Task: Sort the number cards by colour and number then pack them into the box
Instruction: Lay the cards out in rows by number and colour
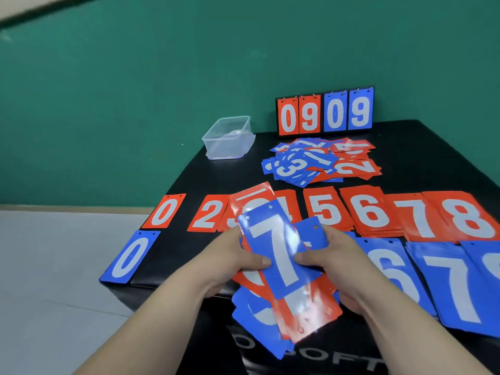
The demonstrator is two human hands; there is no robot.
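A green wall point(135, 77) fills the upper part of the view, evenly lit, with a faint paler speck low on it; a blurred dark strip point(48, 8) slants across the top left corner; below the wall lies a pale grey floor point(48, 266), its surface smooth and crossed by a thin seam line; a dark band runs where wall and floor meet; a black table point(405, 147) stands against the wall, its front face glossy and bearing pale lettering, partly cut off by the bottom edge.

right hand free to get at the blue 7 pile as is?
Probably not yet. The right hand and left hand both grip a fanned stack of cards. The blue 7 pile lies uncovered just beside it, so the path looks clear.
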